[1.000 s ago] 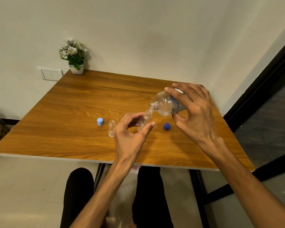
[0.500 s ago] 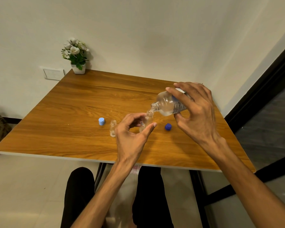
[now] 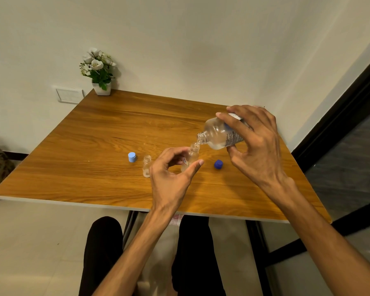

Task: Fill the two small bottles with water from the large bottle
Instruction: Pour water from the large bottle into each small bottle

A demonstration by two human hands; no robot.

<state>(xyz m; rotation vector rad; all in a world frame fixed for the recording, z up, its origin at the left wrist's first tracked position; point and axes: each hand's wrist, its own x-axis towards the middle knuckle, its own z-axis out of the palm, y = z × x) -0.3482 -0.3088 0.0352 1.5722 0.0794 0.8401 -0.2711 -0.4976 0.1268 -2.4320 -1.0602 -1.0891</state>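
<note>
Large bottle [image 3: 221, 135] still pouring, small bottle [image 3: 191, 155] unmoved

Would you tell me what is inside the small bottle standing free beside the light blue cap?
The free-standing small bottle is uncapped and looks empty, though its base is too small to rule out a little water.

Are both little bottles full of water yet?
Not yet. Done: the caps are off, the light blue cap and dark blue cap lying on the table. Happening: the right hand tips the large bottle over the small bottle the left hand steadies. Left: the other small bottle looks nearly empty.
</note>
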